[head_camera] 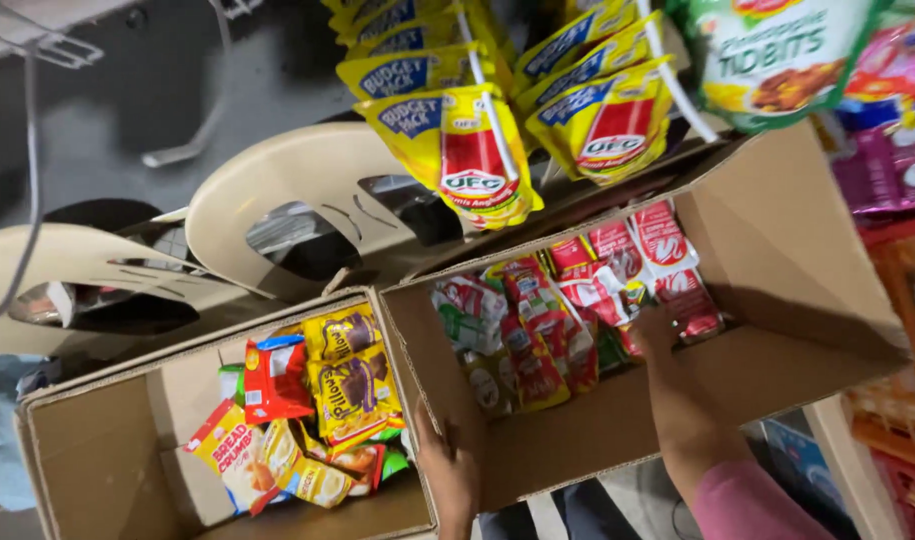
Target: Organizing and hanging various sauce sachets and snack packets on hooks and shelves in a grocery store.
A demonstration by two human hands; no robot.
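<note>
My left hand (447, 470) grips the near corner of a tilted cardboard box (777, 250), fingers curled over its edge. My right hand (655, 328) reaches inside this box and rests on red and white sachets (667, 262) packed among green, yellow and red packets (517, 340). Whether its fingers hold a sachet is hidden. A pink sleeve (747, 505) covers my right forearm.
A second cardboard box (97, 450) at the left holds yellow, red and green snack packs (352, 385). Yellow and red sauce pouches (477, 160) hang above. Beige plastic chairs (277, 190) stand behind. More packaged goods (897, 110) fill shelves at the right.
</note>
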